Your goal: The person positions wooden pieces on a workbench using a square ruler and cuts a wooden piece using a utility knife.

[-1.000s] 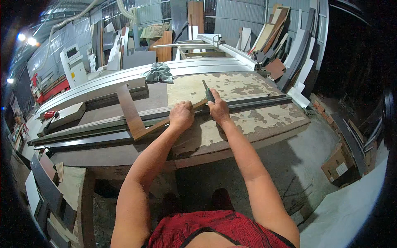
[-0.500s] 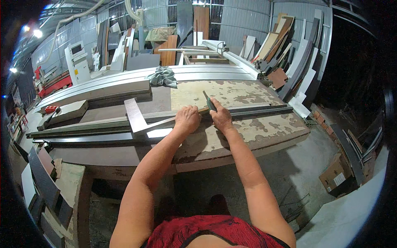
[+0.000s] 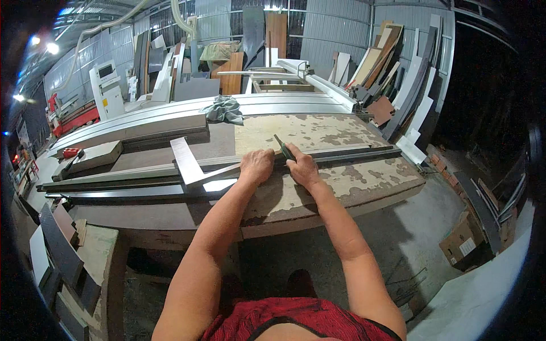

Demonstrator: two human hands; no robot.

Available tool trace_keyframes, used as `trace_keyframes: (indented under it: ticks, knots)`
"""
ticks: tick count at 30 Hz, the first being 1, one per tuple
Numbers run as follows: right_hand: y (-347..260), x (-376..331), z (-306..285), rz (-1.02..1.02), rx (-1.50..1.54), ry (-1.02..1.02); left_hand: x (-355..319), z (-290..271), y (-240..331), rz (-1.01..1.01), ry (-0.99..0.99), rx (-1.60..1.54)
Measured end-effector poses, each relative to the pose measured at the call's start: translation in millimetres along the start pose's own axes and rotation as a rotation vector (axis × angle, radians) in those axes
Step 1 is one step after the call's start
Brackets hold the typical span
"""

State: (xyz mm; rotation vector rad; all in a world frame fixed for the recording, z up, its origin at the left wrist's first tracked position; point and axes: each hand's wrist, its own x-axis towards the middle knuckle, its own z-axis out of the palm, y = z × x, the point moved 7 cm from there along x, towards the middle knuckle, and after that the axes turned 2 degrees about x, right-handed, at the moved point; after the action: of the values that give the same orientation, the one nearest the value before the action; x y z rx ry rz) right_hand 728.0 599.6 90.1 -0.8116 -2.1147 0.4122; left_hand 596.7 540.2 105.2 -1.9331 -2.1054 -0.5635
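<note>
My left hand [image 3: 257,165] presses down on the long arm of a metal carpenter's square [image 3: 190,168] that lies across long grey metal bars [image 3: 142,175] on a worn workbench [image 3: 341,187]. My right hand [image 3: 301,169] is closed around a dark green pen-like tool [image 3: 284,149], its tip against the bars just beside the square's arm. The two hands are almost touching.
A crumpled grey-green rag [image 3: 224,109] lies at the bench's far side. A red tool [image 3: 71,152] sits at the left. Boards and panels [image 3: 392,79] lean against the wall at the right. Cardboard boxes [image 3: 463,244] stand on the floor at the right.
The view has shifted slightly. Both hands stay together on the square and the bars; the square's short arm now looks bright metal rather than brown.
</note>
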Motion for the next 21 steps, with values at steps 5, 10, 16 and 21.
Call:
trace_keyframes:
  ticks: [5,10,16,21]
  knots:
    - [-15,-12,-10,0.135,-0.049,-0.06,-1,0,-3,0.005,0.032,0.004]
    - [-23,-15,-11,0.116,-0.114,-0.136,1,7,-8,0.022,0.112,0.02]
    - [-32,-15,-9,0.122,-0.212,-0.211,-2,5,-6,0.026,0.097,0.011]
    - [-37,-34,-13,0.064,-0.3,-0.196,-5,2,-7,0.03,0.107,-0.01]
